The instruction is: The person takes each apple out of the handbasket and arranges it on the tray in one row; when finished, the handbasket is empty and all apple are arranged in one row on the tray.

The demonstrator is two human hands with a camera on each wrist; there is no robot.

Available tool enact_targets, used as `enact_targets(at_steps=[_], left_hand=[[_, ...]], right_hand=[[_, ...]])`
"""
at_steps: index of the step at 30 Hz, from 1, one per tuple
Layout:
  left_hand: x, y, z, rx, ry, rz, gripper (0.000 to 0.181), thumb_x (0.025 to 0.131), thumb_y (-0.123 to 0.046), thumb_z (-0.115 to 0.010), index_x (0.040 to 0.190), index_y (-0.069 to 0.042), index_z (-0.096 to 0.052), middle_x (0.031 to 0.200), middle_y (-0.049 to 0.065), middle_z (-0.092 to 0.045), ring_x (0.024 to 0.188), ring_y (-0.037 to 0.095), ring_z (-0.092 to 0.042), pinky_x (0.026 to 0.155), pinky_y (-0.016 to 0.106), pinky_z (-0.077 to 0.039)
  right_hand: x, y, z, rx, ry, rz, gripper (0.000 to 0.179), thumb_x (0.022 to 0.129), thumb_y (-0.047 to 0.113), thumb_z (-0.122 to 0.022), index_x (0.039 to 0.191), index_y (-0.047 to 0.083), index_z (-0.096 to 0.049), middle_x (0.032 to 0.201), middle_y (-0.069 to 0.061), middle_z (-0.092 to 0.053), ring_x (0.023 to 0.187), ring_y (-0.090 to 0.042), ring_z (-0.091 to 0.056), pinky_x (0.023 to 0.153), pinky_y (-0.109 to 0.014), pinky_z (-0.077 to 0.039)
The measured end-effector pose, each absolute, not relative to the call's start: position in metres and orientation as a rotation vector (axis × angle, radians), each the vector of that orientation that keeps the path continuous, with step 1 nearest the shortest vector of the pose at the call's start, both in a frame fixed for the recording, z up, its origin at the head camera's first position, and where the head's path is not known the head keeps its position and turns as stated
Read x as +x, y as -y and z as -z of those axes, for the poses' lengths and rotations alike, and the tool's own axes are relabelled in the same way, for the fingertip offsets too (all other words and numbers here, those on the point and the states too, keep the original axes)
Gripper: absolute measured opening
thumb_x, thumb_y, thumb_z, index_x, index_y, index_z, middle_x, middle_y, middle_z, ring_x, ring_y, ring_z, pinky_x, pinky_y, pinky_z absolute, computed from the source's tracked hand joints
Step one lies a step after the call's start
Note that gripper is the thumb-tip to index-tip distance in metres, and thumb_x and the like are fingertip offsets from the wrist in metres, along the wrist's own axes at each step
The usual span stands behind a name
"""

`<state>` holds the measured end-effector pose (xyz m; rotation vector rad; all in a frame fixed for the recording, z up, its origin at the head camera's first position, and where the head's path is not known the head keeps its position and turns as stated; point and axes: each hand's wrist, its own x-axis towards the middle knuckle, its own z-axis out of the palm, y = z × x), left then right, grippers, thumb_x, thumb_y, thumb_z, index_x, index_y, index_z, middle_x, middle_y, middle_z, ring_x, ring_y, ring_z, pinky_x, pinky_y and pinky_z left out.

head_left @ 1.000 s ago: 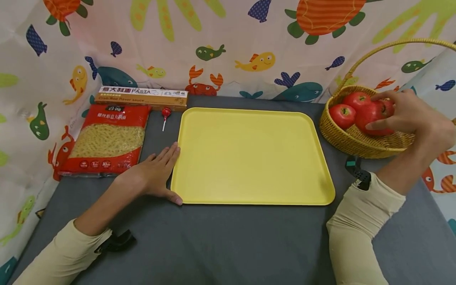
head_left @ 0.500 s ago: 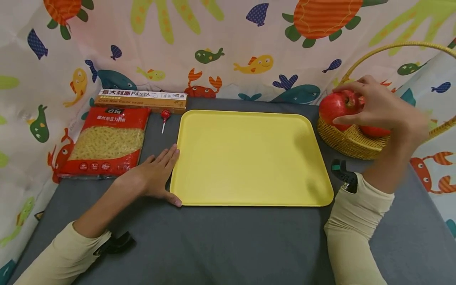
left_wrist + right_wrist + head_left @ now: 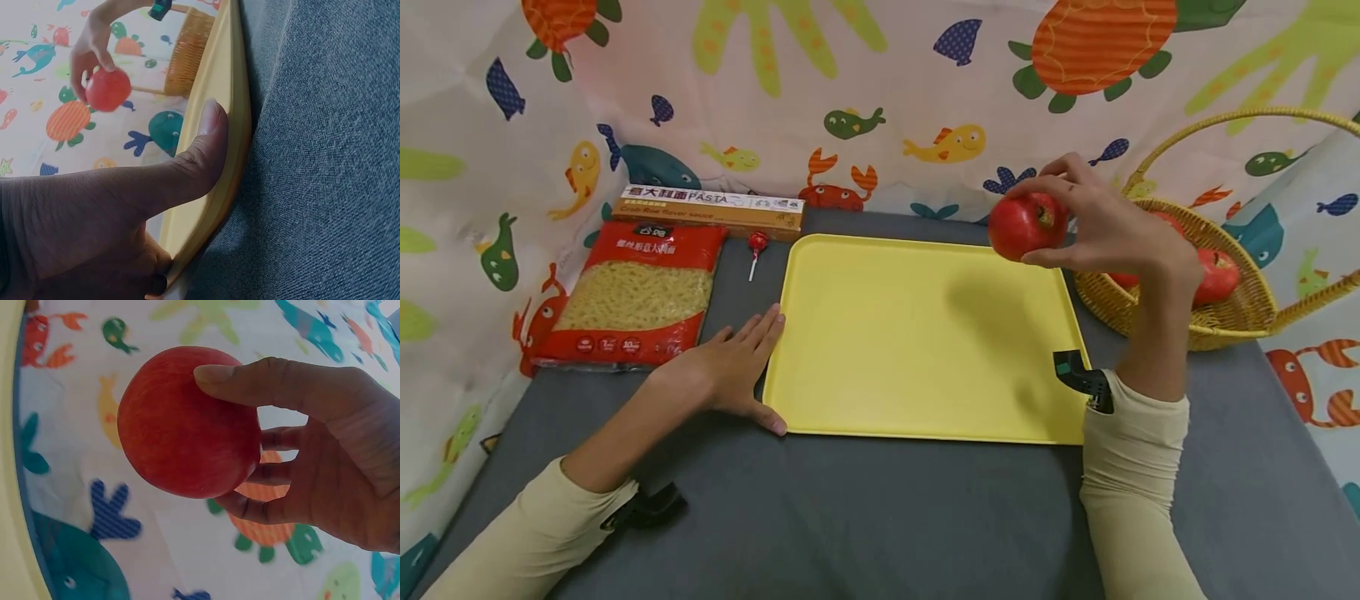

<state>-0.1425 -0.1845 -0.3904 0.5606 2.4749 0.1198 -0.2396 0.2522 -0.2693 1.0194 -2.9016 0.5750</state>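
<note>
I brought the right hand [image 3: 1101, 218], gripping a red fruit [image 3: 1021, 227], out of the basket [image 3: 1251, 312] and leftward above the far side of the yellow tray [image 3: 880, 350]; its shadow shifted leftward too.

"Where does the head view look?"
"Forward and down, over the yellow tray [image 3: 880, 358]."
"And the wrist views?"
"Left peers past a near thumb [image 3: 206, 137]; right faces the red fruit [image 3: 184, 431] closely. Both catch that fruit."
</note>
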Motion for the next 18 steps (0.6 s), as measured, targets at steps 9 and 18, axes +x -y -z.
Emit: enact_targets(at_steps=[9,18], left_hand=[[-0.141,0.185,0.395,0.564,-2.468,-0.115,0.151,0.067,-0.081,-0.078,0.167,0.0,0.003,0.177,0.021,0.006,0.164,0.046,-0.008,0.128,0.069,-0.018],[-0.143,0.184,0.392,0.55,-2.464,-0.11,0.152,0.067,-0.083,-0.076,0.167,-0.001,0.004,0.177,0.02,0.008,0.164,0.045,-0.008,0.129,0.069,-0.018]], right_hand=[[-0.265,-0.177,0.296,1.346,2.986,-0.555,0.065,0.082,0.022,-0.09,0.14,0.013,-0.062,0.134,-0.016,-0.049,0.123,-0.031,-0.052,0.101,-0.055,-0.056],[-0.299,-0.088,0.305,1.662,2.952,-0.265,0.066,0.084,0.03,-0.087,0.142,0.017,-0.06,0.137,-0.014,-0.051,0.129,-0.028,-0.05,0.1,-0.045,-0.059]])
